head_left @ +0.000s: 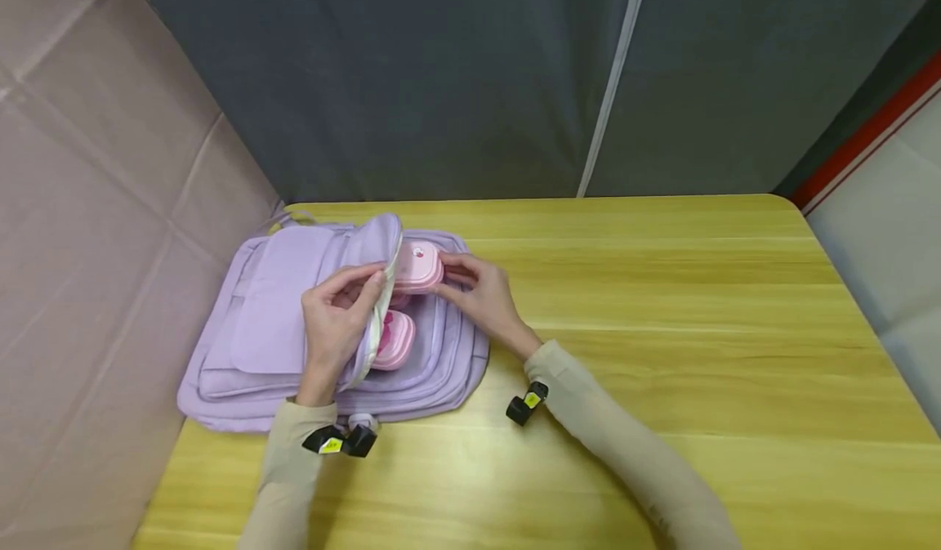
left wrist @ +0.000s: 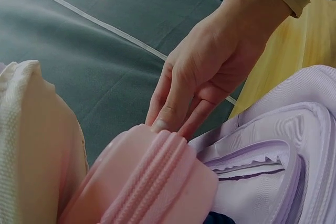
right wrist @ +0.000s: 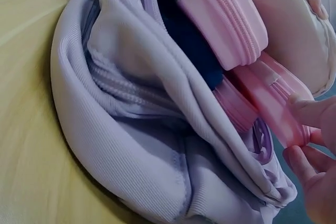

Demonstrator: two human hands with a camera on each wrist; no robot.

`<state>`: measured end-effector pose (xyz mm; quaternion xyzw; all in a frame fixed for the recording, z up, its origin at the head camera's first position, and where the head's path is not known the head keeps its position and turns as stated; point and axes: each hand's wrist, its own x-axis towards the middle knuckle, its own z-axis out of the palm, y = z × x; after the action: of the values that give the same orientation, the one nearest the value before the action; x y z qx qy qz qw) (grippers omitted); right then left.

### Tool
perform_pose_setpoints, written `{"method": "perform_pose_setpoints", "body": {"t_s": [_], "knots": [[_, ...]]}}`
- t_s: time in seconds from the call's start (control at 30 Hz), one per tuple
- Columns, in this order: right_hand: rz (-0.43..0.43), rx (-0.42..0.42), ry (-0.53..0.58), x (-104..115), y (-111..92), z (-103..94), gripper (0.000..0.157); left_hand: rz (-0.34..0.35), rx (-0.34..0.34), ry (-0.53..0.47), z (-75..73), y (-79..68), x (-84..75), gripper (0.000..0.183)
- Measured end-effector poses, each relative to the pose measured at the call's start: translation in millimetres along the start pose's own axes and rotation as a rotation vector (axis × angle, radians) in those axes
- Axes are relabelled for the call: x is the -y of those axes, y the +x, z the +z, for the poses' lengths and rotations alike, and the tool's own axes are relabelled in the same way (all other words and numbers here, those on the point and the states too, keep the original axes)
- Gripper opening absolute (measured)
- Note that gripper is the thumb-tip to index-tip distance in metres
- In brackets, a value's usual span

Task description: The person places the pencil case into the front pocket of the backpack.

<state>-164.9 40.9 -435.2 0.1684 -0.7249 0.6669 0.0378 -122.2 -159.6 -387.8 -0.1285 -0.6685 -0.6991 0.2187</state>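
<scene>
A lilac backpack [head_left: 279, 313] lies on the table with its front panel folded up. My left hand [head_left: 334, 321] pinches the pale-lined edge of that panel [head_left: 378, 313] between thumb and fingers. At the opening, my right hand [head_left: 488, 297] grips the end of a pink zippered case [head_left: 419, 266], thumb on one face and fingers on the other. A second pink case [head_left: 397, 340] sits in the opening nearer me. Between them, the right wrist view shows another pink item [right wrist: 233, 103], mostly covered. Something dark blue [right wrist: 194, 40] lies deeper inside.
The yellow wood-grain table [head_left: 662, 313] extends to the right of the backpack. A pale wall [head_left: 110, 166] rises close on the left, and a dark grey curtain [head_left: 441, 84] hangs behind the table. Each wrist carries a small black camera [head_left: 525, 404].
</scene>
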Motion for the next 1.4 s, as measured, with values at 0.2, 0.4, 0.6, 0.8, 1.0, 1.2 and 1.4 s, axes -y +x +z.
{"method": "perform_pose_setpoints", "body": {"t_s": [0.2,0.4,0.6,0.8,1.0,1.2,1.4], "knots": [[0.009,-0.006,-0.026,1,3,8.0,0.045,-0.003,0.01,0.019,-0.6,1.4,-2.0,0.016],[-0.016,0.002,-0.032,-1,6,17.1,0.045,-0.015,0.022,0.026,-0.4,0.6,-1.6,0.016],[-0.009,-0.025,-0.033,-4,7,21.2,0.043,-0.024,0.029,0.014,1.4,0.6,0.2,0.017],[0.005,-0.026,-0.018,-6,9,25.1,0.044,-0.025,0.02,0.035,-0.4,2.5,3.1,0.017],[0.032,0.038,-0.019,-7,9,22.5,0.051,-0.055,0.02,0.059,-3.2,3.1,4.6,0.016],[0.08,0.043,-0.05,-4,4,8.0,0.052,-0.044,0.09,0.156,-3.8,4.6,5.7,0.015],[0.091,0.018,-0.106,-3,-2,-12.3,0.05,0.185,0.198,0.44,-3.1,0.1,4.1,0.016]]}}
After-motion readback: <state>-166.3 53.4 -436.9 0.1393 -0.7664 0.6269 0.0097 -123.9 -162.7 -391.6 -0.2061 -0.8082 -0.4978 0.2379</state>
